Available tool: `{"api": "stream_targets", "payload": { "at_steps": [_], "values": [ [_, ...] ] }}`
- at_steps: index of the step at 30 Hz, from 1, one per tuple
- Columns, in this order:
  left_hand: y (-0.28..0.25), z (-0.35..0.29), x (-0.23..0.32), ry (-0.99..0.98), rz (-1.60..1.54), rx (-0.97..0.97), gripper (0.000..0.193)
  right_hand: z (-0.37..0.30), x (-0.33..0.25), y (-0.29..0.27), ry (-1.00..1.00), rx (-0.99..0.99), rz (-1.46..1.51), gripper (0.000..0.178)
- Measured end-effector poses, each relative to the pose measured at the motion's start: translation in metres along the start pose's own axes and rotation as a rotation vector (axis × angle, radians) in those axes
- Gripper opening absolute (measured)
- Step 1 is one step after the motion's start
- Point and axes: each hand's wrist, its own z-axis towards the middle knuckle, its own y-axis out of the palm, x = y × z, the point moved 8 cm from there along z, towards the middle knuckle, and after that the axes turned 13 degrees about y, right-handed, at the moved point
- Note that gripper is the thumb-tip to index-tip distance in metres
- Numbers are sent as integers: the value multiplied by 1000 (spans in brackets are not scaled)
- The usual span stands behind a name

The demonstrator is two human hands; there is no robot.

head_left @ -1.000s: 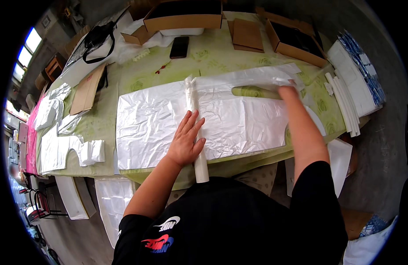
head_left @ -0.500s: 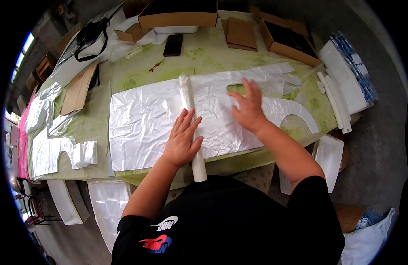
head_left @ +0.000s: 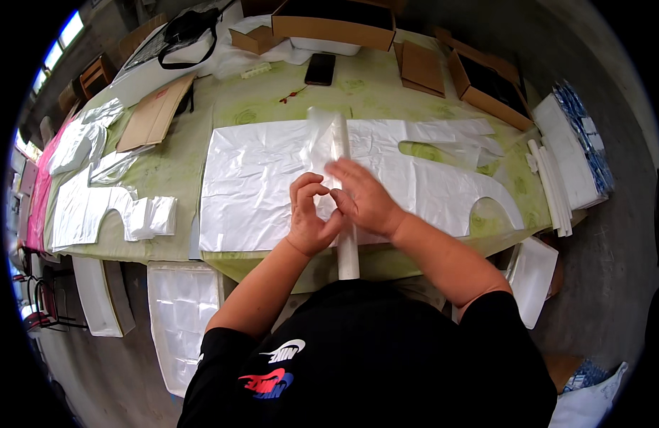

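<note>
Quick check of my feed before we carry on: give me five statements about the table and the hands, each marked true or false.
1. The left hand and right hand are close together at the roll. True.
2. The phone lies on the sheet. False: the phone lies on the tablecloth, beyond the sheet.
3. The roll's near end sticks out past the sheet. True.
4. The black bag is at the table's right end. False: the black bag is at the far left.
5. The white tubes lie right of the sheet. True.
</note>
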Motion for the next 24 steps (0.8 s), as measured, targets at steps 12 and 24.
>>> {"api": "stream_targets", "payload": {
  "at_steps": [12,24],
  "values": [
    [-8,-12,-99,-793,-698,249,35,-37,-31,9,-57,200,-34,23],
    [-38,8,-95,-578,-798,390,18,-2,-56,79,-63,-347,55,8]
  ]
}}
